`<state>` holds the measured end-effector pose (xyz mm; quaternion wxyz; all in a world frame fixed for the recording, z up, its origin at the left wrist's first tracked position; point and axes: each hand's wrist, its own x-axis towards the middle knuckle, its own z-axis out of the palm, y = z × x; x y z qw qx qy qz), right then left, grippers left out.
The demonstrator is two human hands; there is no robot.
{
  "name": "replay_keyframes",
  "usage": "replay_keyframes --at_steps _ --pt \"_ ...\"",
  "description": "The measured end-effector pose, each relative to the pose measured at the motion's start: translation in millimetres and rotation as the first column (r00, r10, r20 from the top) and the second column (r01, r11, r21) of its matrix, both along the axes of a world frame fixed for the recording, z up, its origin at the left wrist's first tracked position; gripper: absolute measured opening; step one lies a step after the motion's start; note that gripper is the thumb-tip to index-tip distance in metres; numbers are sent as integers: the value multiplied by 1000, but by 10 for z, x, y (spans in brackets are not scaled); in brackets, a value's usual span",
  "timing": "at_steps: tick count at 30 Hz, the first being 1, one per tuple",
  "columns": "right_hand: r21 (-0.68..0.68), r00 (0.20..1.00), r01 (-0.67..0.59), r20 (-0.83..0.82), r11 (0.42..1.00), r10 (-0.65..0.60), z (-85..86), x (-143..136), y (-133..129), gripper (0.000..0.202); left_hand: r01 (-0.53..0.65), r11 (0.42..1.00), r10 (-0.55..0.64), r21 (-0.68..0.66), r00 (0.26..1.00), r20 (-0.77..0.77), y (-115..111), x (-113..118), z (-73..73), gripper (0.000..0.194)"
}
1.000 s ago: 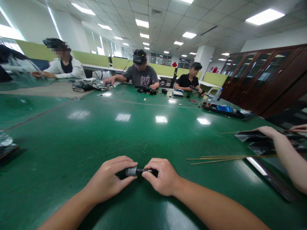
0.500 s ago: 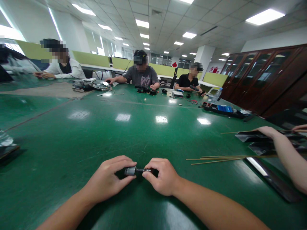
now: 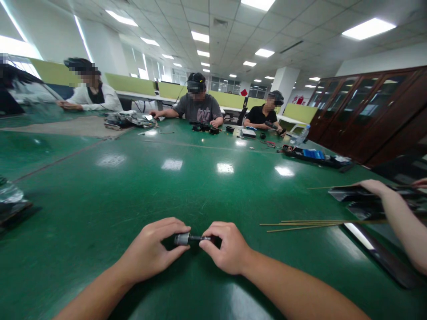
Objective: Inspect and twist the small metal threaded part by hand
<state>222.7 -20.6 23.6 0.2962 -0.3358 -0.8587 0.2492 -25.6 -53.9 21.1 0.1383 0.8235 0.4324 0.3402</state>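
Note:
A small grey-and-black cylindrical piece [image 3: 182, 239] lies level between the fingers and thumb of my left hand [image 3: 156, 244]. From its right end a thin dark shaft [image 3: 194, 238] runs across to my right hand [image 3: 227, 246], where thumb and forefinger pinch its far end. The right fingertips cover part of that end, so its shape there is hidden. Both hands are low over the green table, close together, with the shaft bridging the gap between them.
Thin brown rods [image 3: 307, 223] and a long dark panel [image 3: 376, 249] lie to the right, beside another person's arm [image 3: 400, 226]. A plastic-wrapped item [image 3: 13, 202] sits at the left edge. Several people work across the green table [image 3: 187, 191], near a black tray [image 3: 313, 155].
The view has shifted slightly, moving the scene a little down and right. My hands keep the same hold on the cylindrical piece and its shaft.

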Motion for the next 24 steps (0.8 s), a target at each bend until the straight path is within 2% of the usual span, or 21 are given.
replay_keyframes --at_steps 24 --pt "-4 999 44 -26 999 -44 0 3 4 12 -30 999 30 -11 1000 1 12 -42 -7 27"
